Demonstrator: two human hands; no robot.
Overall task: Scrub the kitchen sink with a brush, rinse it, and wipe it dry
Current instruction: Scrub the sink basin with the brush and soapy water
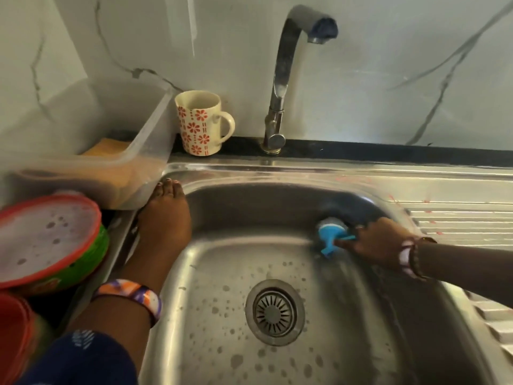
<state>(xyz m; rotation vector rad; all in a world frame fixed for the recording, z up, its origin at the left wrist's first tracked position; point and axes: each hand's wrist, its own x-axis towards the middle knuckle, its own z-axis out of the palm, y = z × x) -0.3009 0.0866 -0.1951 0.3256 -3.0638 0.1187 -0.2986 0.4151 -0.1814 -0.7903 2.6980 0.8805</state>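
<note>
Scrubbing the far right corner of the steel sink (pixel 238 245) with the blue brush (pixel 331 236) gripped in the right hand (pixel 380 243), left hand (pixel 163 218) resting flat, fingers straight, on the rim, pressing bristles firmly into the curve

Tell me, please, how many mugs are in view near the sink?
1. The floral mug stands upright on the dark ledge behind the sink, left of the tap and beside the clear plastic container. That container may hide others.
</note>
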